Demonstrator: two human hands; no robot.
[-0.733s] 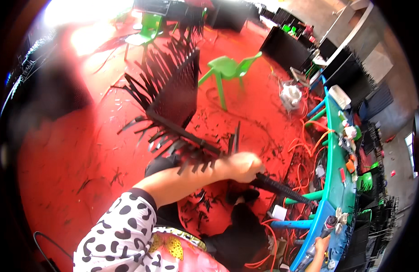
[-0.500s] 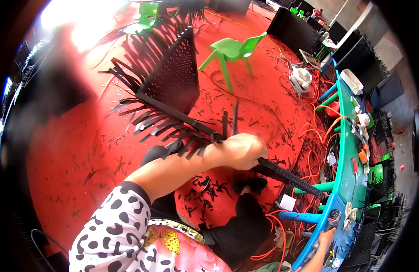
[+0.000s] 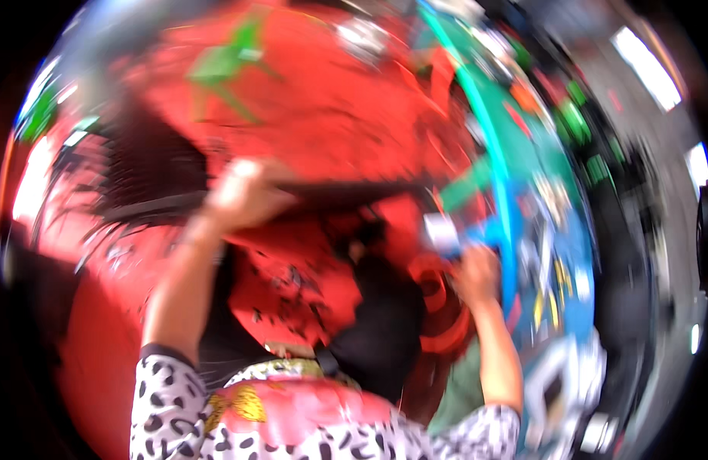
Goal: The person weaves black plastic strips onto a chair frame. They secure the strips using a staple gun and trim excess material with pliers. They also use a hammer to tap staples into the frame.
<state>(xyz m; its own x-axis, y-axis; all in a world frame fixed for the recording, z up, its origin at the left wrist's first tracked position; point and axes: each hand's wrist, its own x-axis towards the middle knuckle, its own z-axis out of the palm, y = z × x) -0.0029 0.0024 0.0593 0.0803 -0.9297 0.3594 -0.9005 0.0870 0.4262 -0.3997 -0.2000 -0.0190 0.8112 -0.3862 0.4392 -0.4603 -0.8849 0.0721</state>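
A dark woven panel (image 3: pixel 158 165) with loose black strips fringing its edge stands before me on the left. A black bar runs right from it across my front. My left hand (image 3: pixel 243 198) is closed round the bar, blurred by motion. My right hand (image 3: pixel 478 272) is lifted beside the table's near edge, next to a small white piece (image 3: pixel 442 231). Motion smears its fingers, so I cannot make out whether it holds anything.
A long blue-green table (image 3: pixel 561 245) with yellow-handled tools (image 3: pixel 557 287) curves along my right. Beyond the panel stands a green plastic chair (image 3: pixel 220 65) and a white fan (image 3: pixel 363 40). Black scraps litter the red floor (image 3: pixel 331 107). Orange cords lie near the table.
The view has swung right. My right hand has risen from the tabletop, where it lay at a dark tool, to the table's edge. My left hand keeps hold of the panel, which has tilted lower.
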